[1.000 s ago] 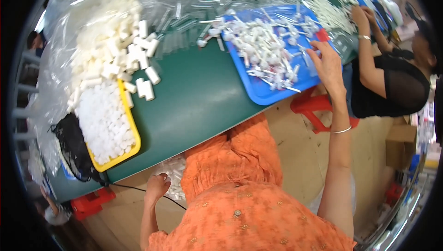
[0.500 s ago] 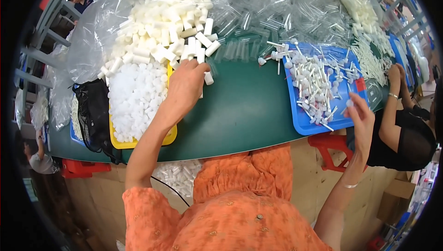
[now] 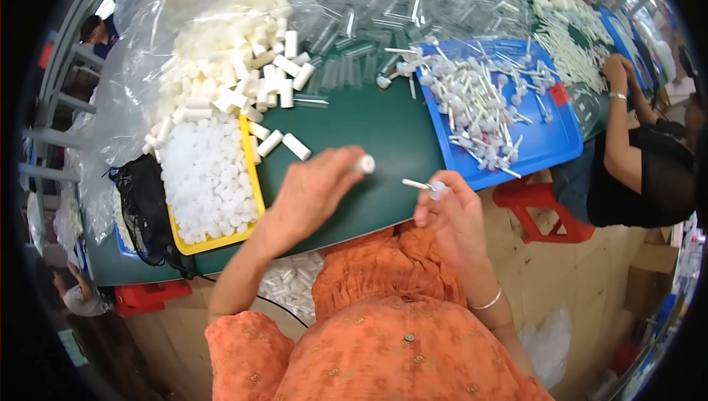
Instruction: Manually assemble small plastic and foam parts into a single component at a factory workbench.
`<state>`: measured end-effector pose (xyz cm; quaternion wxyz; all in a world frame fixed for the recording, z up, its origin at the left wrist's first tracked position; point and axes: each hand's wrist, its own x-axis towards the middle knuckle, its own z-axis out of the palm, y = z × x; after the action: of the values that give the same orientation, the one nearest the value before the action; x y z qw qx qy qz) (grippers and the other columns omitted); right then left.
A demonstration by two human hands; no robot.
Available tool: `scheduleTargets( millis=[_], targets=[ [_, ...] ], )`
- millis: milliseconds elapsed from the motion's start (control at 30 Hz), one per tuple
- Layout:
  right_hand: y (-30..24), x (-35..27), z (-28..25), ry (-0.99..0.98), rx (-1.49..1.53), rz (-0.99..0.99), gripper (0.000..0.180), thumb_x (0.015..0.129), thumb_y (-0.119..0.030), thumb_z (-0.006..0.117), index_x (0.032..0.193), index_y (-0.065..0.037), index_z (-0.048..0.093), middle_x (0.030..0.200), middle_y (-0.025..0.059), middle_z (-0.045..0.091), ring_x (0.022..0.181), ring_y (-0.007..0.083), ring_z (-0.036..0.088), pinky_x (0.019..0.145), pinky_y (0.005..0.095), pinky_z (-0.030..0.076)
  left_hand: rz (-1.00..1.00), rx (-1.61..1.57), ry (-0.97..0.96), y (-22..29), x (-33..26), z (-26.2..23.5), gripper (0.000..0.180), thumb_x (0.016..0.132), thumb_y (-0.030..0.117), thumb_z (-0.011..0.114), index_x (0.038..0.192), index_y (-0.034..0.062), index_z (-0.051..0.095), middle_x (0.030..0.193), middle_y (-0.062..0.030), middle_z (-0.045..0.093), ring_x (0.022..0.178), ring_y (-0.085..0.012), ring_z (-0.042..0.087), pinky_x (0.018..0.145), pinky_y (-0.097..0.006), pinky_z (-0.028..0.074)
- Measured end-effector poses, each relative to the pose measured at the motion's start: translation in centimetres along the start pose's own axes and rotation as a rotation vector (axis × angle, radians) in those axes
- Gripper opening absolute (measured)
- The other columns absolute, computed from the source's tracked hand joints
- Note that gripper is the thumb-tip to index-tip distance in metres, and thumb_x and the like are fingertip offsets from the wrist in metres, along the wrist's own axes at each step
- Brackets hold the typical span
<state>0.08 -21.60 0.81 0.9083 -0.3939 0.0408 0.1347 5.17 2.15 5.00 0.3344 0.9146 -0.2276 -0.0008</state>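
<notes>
Over the green table, my left hand point(image 3: 310, 187) is closed on a short white cylinder point(image 3: 366, 164), its round end facing right. Opposite it, my right hand point(image 3: 459, 220) pinches a thin white stick with a translucent cap point(image 3: 436, 190); the stick points left toward the cylinder, and the two are apart. Loose cream-white cylinders point(image 3: 296, 146) lie beyond my left hand, at the foot of a large heap point(image 3: 221, 61). More capped sticks point(image 3: 479, 106) fill much of the blue tray point(image 3: 546, 159) to the right.
A yellow tray point(image 3: 254, 172) of small white caps point(image 3: 206, 180) stands left, beside a black mesh bag point(image 3: 140, 209). Clear tubes point(image 3: 346, 69) and plastic sheeting lie at the back. Thin white sticks point(image 3: 568, 47) are heaped far right, near another person point(image 3: 627, 165). Red stools point(image 3: 542, 209) stand below.
My left hand has come from the cylinder heap toward the middle, now with a cylinder in it. My right hand has moved left from the blue tray with a capped stick. The view has shifted.
</notes>
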Motion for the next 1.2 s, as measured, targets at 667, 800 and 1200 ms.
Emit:
scheduleTargets(
  millis=[667,800,1200],
  targets=[
    [2.1,-0.5,0.2,-0.035,-0.373,-0.206,0.021,0.091,0.002,0.064,0.111,0.003,0.059,0.107,0.0111,0.061,0.087,0.0129,0.063,0.073,0.0244,0.054,0.048,-0.149,0.089,2.3,-3.9,3.8,0.023,0.080,-0.003,0.067,0.103,0.0026,0.067,0.080,-0.0113,0.061,0.065,-0.0282,0.062,0.055,-0.035,0.048],
    [2.5,-0.3,0.0,-0.067,-0.394,-0.294,0.022,0.090,0.003,0.065,0.111,0.004,0.059,0.113,0.0123,0.059,0.093,0.0133,0.061,0.080,0.0257,0.053,0.029,-0.209,0.083,2.3,-3.8,3.8,0.021,0.081,-0.003,0.067,0.101,0.0030,0.068,0.078,-0.0109,0.062,0.063,-0.0274,0.062,0.054,-0.035,0.048],
    [1.8,-0.8,-0.1,0.037,-0.228,-0.174,0.026,0.090,0.003,0.062,0.115,0.001,0.057,0.114,0.0125,0.059,0.095,0.0146,0.061,0.086,0.0291,0.053,-0.122,-0.464,0.012,2.2,-3.2,4.4,0.019,0.088,0.004,0.065,0.106,0.0019,0.068,0.081,-0.0087,0.065,0.065,-0.0186,0.062,0.057,-0.030,0.049]
  ],
)
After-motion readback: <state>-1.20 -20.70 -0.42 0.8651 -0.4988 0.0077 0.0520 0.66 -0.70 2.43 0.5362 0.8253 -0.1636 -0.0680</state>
